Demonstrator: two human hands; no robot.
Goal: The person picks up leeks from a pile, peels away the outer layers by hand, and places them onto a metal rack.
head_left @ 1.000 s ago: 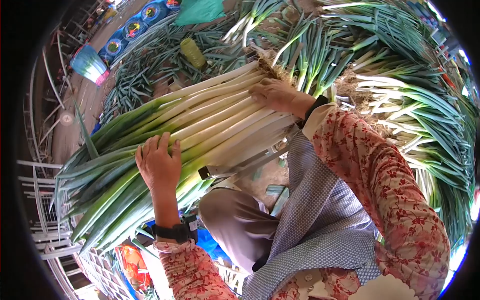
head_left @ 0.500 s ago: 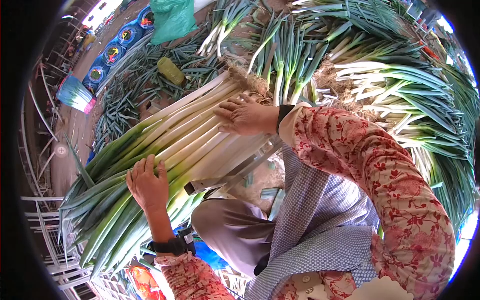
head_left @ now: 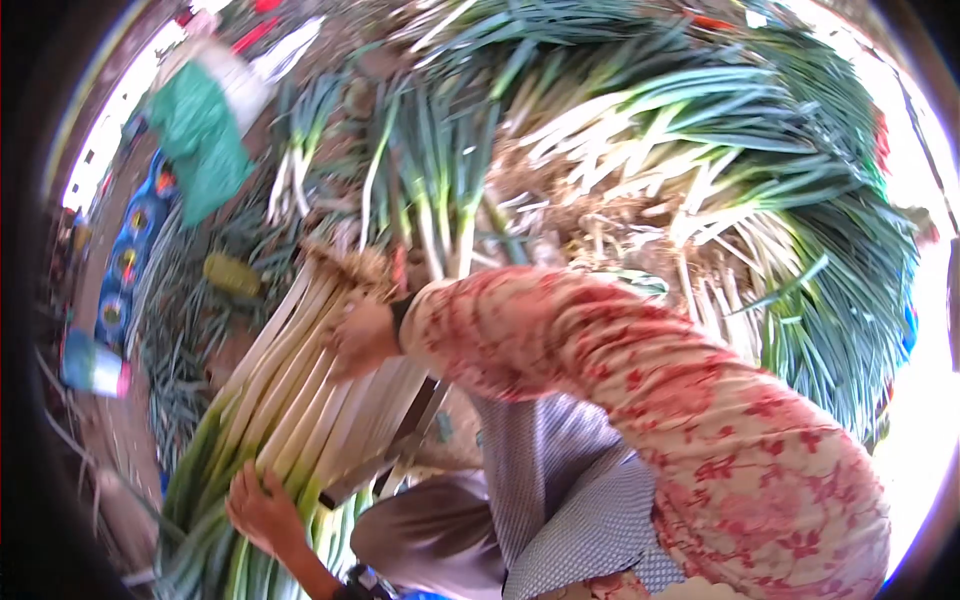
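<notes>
A thick bundle of leeks (head_left: 290,385) lies slantwise before me, with roots at the upper end and green leaves toward the lower left. My right hand (head_left: 362,338) is on the white stalks just below the roots, its fingers bent down around some of them and slightly blurred. Farther down, my left hand (head_left: 265,510) rests with fingers apart on the bundle where white turns to green. Under the bundle's right side a metal bar (head_left: 358,480) sticks out near my knee. The undersides of the stalks are hidden.
A large heap of leeks (head_left: 800,190) spreads across the right and back. A few leeks (head_left: 440,190) lie beyond the roots. Cut leaves (head_left: 180,400) cover the ground at left, near a yellow-green roll (head_left: 232,274), a green plastic bag (head_left: 203,140) and blue-wrapped bundles (head_left: 125,262).
My view has swung to the right, so the bundle and both hands sit lower and farther left. My right hand's fingers look more bent; my left hand stays on the leeks.
</notes>
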